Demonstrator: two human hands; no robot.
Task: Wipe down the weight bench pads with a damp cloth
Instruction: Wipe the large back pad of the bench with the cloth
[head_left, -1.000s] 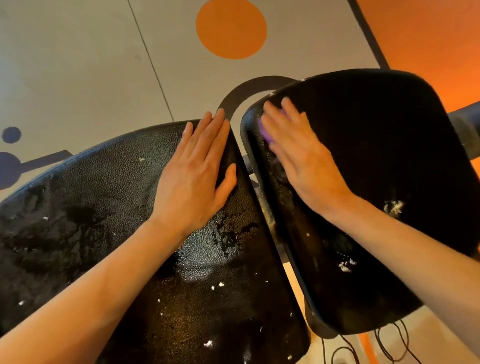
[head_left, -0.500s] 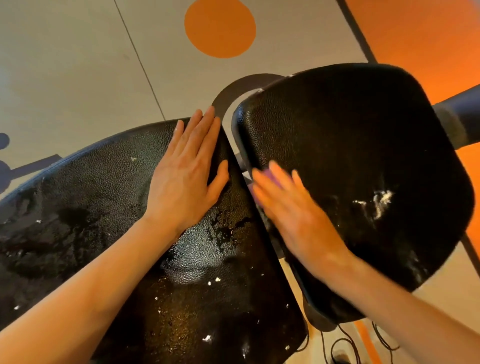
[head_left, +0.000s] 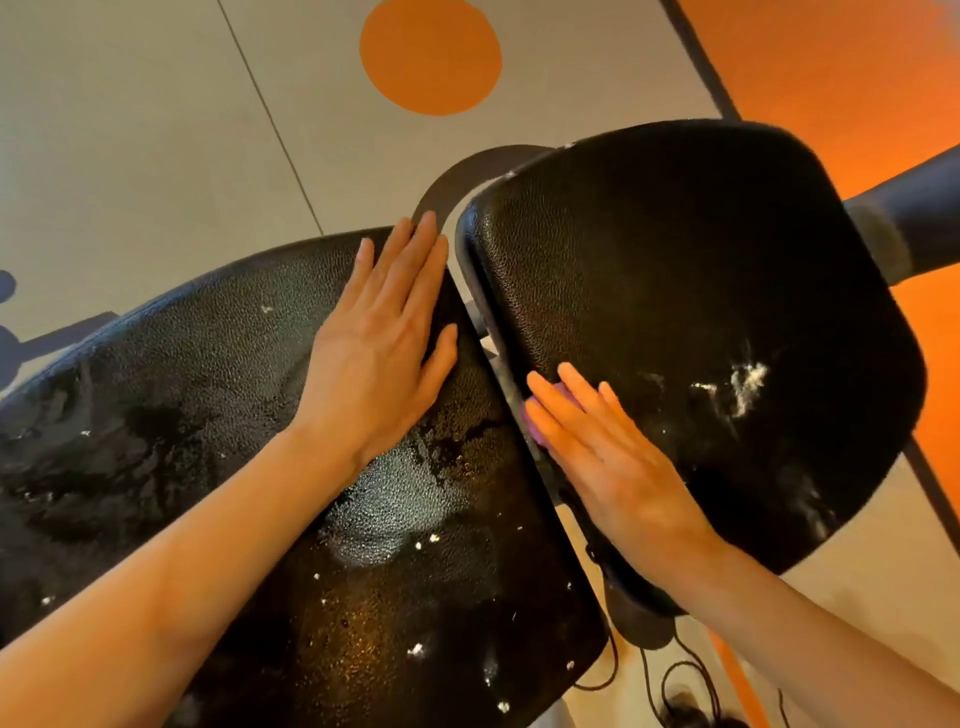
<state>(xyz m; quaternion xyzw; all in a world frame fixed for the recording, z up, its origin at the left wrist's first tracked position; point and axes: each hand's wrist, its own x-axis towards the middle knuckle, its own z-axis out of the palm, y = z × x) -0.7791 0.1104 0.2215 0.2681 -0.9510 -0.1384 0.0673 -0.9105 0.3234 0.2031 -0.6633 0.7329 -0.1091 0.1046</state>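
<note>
Floor: pale grey, with an orange disc (head_left: 430, 54) well beyond the fingertips and an orange field past the right hand's side.

Long pad (head_left: 218, 467) — black, pebbled vinyl, under the left hand (head_left: 374, 364); wet sheen and pale crumbs lie between wrist and near edge. Left hand lies flat, fingers straight and together, pressing down near the pad's right edge, holding nothing.

Seat pad (head_left: 701, 312) — same vinyl, tilted, just beside the long pad across a narrow gap. A white smear (head_left: 743, 387) sits to the right of the right hand's fingers.

Cloth (head_left: 535, 421) — purple, mostly hidden beneath the right hand (head_left: 602, 457), at the seat pad's left edge. Right hand is spread flat on it, fingers straight, pressing rather than gripping.

Handling, as judged: cloth soft, light, limp; best kept under a flat palm. Wet vinyl is likely slippery; padding gives under pressure; the tilted seat may shift, so bracing helps.

Obstacles: frame bar (head_left: 914, 208) beyond the seat pad's far right corner; black cables (head_left: 670, 675) on the floor below the right forearm. The gap between pads could catch the cloth.
</note>
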